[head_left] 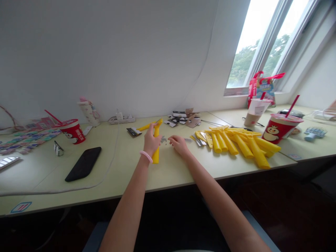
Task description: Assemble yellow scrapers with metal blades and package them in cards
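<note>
My left hand (152,140), with a pink coiled band on its wrist, is wrapped round a yellow plastic handle (156,154) that has a wider head at its far end. My right hand (177,144) hovers low over the table with thumb and forefinger pinched together. Whatever lies between those fingertips is too small to make out. Between the two hands is a little heap of small metal screws (163,139). Beyond my left hand, another yellow piece (145,127) rests by a black and yellow card packet (133,132).
Several yellow handles (237,140) are piled at the right, beside flat metal blades and yellow plates (202,138). Torn cardboard packaging (185,118) lies near the wall. Red cups (279,129) and a paler drink cup (256,112) stand right. A black phone (84,163) and cable lie left.
</note>
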